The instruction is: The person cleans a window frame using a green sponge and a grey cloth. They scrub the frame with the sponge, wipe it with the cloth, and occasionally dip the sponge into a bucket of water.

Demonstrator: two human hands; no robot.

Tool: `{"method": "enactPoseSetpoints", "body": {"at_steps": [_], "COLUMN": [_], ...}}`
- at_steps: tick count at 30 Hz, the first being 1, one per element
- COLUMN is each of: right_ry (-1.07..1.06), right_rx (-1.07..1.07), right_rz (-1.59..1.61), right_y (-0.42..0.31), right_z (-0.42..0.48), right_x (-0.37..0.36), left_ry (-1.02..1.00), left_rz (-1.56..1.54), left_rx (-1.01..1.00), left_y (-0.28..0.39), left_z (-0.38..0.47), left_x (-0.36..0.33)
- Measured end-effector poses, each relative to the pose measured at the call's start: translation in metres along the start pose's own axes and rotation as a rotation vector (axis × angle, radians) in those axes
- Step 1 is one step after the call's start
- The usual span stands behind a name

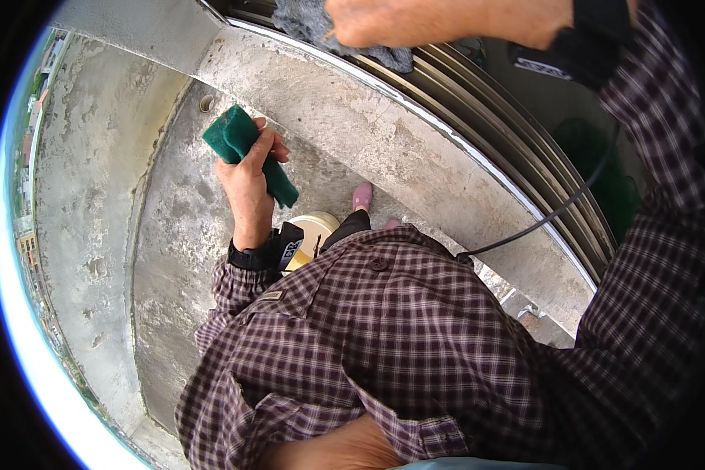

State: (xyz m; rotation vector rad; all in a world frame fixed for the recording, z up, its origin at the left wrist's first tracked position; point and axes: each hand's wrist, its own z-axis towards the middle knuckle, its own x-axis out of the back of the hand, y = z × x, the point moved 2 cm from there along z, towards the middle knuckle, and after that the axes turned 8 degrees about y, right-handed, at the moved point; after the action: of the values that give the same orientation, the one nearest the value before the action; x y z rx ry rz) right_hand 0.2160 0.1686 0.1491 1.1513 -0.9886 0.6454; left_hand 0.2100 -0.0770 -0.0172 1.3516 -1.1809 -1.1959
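My left hand (248,182) grips a folded green scouring pad (229,132) above the concrete floor, thumb across its face and fingers behind. At the top edge of the view, my right hand (367,23) is closed on a grey rag (308,26) that lies over the sliding-window track (464,100). Part of the right hand is cut off by the frame, and its fingertips are hidden. Below my left wrist stands a cream bucket (329,220), partly covered by my sleeve and leg; its contents are hard to make out.
A broad concrete sill (352,111) runs beside the metal rails. Opposite rises a weathered parapet wall (94,158), with buildings beyond it. There is a round drain hole (207,103) near the corner. A black cable (540,223) hangs across the sill; a pink shoe (362,195) is on the floor.
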Motion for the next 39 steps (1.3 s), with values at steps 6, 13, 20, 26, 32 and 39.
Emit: {"method": "enactPoseSetpoints", "body": {"at_steps": [6,13,20,26,32,39], "right_ry": [-0.214,-0.548,-0.568,-0.446,-0.032,-0.422], "right_rx": [-0.026,-0.201,-0.598,-0.657,-0.373,-0.563], "right_rz": [-0.105,0.049,0.134,-0.140,-0.263,-0.194], "right_y": [-0.043,-0.081,-0.113,-0.125,-0.077,-0.129], "right_z": [-0.009,-0.055,-0.092,-0.028,0.020,-0.041], "right_x": [0.009,0.023,0.026,-0.023,-0.037,0.023], "left_ry": [0.035,0.041,0.077,0.054,0.065,0.084], "left_rz": [-0.005,-0.010,0.076,0.090,0.090,0.089], "left_rx": [0.050,0.021,-0.022,-0.021,-0.050,0.023], "left_y": [-0.005,0.001,0.013,0.025,0.031,0.026], "left_z": [-0.005,-0.014,-0.021,-0.020,-0.023,-0.024], "left_x": [0.016,0.031,0.038,0.041,0.042,0.049]}}
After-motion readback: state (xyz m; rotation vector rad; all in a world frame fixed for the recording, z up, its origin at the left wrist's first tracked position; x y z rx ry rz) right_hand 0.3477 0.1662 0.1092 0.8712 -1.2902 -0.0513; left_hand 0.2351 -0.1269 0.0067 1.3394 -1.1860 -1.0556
